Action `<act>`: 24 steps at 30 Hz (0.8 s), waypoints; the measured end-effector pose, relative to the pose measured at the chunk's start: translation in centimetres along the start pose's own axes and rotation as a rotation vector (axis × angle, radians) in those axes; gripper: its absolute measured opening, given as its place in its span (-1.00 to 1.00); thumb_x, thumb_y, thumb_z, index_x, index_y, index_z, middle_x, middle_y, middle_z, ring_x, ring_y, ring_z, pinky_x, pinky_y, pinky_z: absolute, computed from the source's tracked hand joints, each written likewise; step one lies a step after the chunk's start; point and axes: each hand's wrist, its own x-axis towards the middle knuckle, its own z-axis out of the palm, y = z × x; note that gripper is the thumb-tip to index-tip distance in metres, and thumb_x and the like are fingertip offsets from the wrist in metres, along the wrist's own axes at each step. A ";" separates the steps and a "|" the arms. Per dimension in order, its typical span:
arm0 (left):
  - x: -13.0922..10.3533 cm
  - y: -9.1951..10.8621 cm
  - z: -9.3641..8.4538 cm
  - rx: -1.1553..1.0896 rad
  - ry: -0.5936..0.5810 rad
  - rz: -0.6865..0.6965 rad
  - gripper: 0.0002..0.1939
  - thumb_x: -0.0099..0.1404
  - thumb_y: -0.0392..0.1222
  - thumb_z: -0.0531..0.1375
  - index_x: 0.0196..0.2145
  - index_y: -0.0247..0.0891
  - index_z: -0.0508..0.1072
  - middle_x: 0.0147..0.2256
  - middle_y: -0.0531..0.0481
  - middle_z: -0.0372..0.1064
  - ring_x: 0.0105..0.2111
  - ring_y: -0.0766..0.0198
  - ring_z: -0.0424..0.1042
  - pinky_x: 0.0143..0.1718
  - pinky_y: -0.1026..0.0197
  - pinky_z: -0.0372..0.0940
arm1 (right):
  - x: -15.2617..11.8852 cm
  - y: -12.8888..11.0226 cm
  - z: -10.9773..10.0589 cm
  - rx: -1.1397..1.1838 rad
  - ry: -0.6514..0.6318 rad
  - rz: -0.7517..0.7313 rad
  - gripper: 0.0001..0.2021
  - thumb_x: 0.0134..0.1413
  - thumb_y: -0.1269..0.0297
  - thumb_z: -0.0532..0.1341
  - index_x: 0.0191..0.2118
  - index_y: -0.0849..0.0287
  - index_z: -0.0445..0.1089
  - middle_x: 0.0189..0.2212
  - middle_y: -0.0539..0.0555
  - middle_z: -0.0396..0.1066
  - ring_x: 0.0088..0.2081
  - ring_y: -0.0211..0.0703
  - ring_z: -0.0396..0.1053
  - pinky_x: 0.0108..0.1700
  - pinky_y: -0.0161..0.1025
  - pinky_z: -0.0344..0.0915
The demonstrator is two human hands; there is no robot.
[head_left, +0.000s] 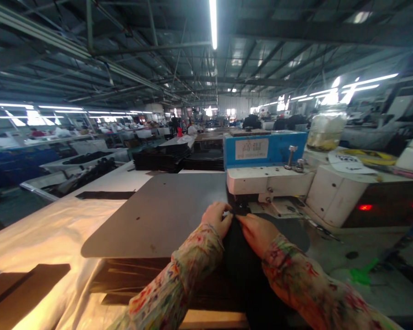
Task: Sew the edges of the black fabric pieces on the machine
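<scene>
A strip of black fabric (239,256) runs from below the white and blue machine head (261,181) down toward me and hangs over the near edge. My left hand (217,218) pinches the fabric's left side just in front of the machine, and a small whitish bit shows at its fingers, too blurred to name. On the other side, my right hand (258,232) has its thumb and fingers closed on the same cloth, close to the left fingertips. Under the left forearm lies a flat grey metal plate (158,215). The cloth's end under the machine is hidden.
Stacks of black pieces (161,158) lie behind the plate, and brown pieces (24,288) at the lower left. A glass jar (326,128) and yellow tape (368,156) sit on the machine. Something bright green (364,273) lies at right.
</scene>
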 end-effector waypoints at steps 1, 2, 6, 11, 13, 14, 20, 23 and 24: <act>-0.1 0.1 0.0 0.071 0.009 0.048 -0.83 0.03 -0.24 0.07 -0.36 -0.24 0.35 -0.35 0.00 0.26 -0.29 0.24 0.22 -0.24 0.21 0.14 | 0.3 0.3 -0.2 0.025 -0.014 0.036 -0.71 -0.03 0.50 -0.02 -0.19 0.21 0.32 -0.36 0.09 0.35 -0.30 -0.19 0.32 -0.27 -0.35 0.22; -0.2 0.3 0.0 0.119 -0.003 0.094 -0.83 0.04 -0.24 0.07 -0.35 -0.23 0.35 -0.33 0.00 0.26 -0.28 0.24 0.22 -0.24 0.21 0.15 | 0.5 0.6 -0.3 0.043 -0.024 0.069 -0.73 -0.03 0.48 -0.01 -0.22 0.20 0.34 -0.34 0.10 0.36 -0.29 -0.17 0.31 -0.25 -0.34 0.22; -0.7 0.9 0.2 0.256 -0.080 0.225 -0.82 0.12 -0.17 0.03 -0.31 -0.17 0.36 -0.30 0.02 0.27 -0.28 0.25 0.22 -0.23 0.20 0.16 | 1.6 2.0 -0.7 0.129 -0.051 0.123 -0.75 -0.02 0.42 0.01 -0.24 0.15 0.37 -0.30 0.08 0.39 -0.24 -0.16 0.31 -0.23 -0.32 0.22; -0.9 1.3 0.2 0.348 -0.093 0.200 -0.72 0.15 -0.07 -0.01 -0.18 -0.12 0.30 -0.21 0.03 0.25 -0.23 0.20 0.21 -0.25 0.14 0.17 | 2.6 3.4 -0.4 0.188 -0.051 0.168 -0.74 -0.02 0.38 0.03 -0.21 0.10 0.37 -0.27 0.03 0.39 -0.23 -0.18 0.31 -0.18 -0.32 0.21; -0.8 1.4 0.2 0.369 -0.097 0.188 -0.70 0.16 -0.04 -0.02 -0.17 -0.11 0.29 -0.19 0.03 0.24 -0.22 0.18 0.20 -0.27 0.12 0.17 | 2.9 3.7 -0.2 0.185 -0.049 0.170 -0.75 -0.03 0.37 0.04 -0.21 0.13 0.37 -0.26 0.05 0.39 -0.21 -0.18 0.31 -0.16 -0.32 0.20; -0.8 1.5 0.1 0.376 -0.097 0.180 -0.70 0.16 -0.03 -0.03 -0.16 -0.11 0.28 -0.19 0.03 0.23 -0.21 0.17 0.20 -0.27 0.11 0.17 | 3.0 3.8 -0.1 0.181 -0.041 0.167 -0.74 -0.03 0.36 0.04 -0.21 0.14 0.37 -0.26 0.06 0.39 -0.21 -0.18 0.30 -0.15 -0.32 0.20; -0.9 1.7 0.2 0.405 -0.092 0.147 -0.70 0.16 -0.01 -0.04 -0.17 -0.09 0.27 -0.18 0.04 0.23 -0.20 0.16 0.19 -0.27 0.08 0.16 | 3.1 3.8 -0.1 0.156 -0.016 0.122 -0.74 -0.02 0.36 0.03 -0.20 0.15 0.36 -0.26 0.06 0.39 -0.20 -0.18 0.30 -0.15 -0.32 0.20; -0.9 1.7 0.2 0.412 -0.098 0.140 -0.69 0.15 0.01 -0.04 -0.17 -0.09 0.27 -0.18 0.03 0.22 -0.19 0.15 0.19 -0.27 0.06 0.16 | 3.2 3.6 -0.2 0.135 -0.030 0.125 -0.74 -0.01 0.37 0.03 -0.20 0.16 0.36 -0.24 0.07 0.38 -0.20 -0.19 0.30 -0.14 -0.33 0.20; -0.9 1.7 0.2 0.413 -0.096 0.141 -0.68 0.15 0.02 -0.04 -0.17 -0.09 0.26 -0.17 0.03 0.22 -0.19 0.15 0.19 -0.27 0.05 0.16 | 3.2 3.5 -0.2 0.127 -0.034 0.127 -0.74 -0.01 0.38 0.02 -0.19 0.17 0.35 -0.24 0.07 0.38 -0.20 -0.19 0.30 -0.14 -0.33 0.20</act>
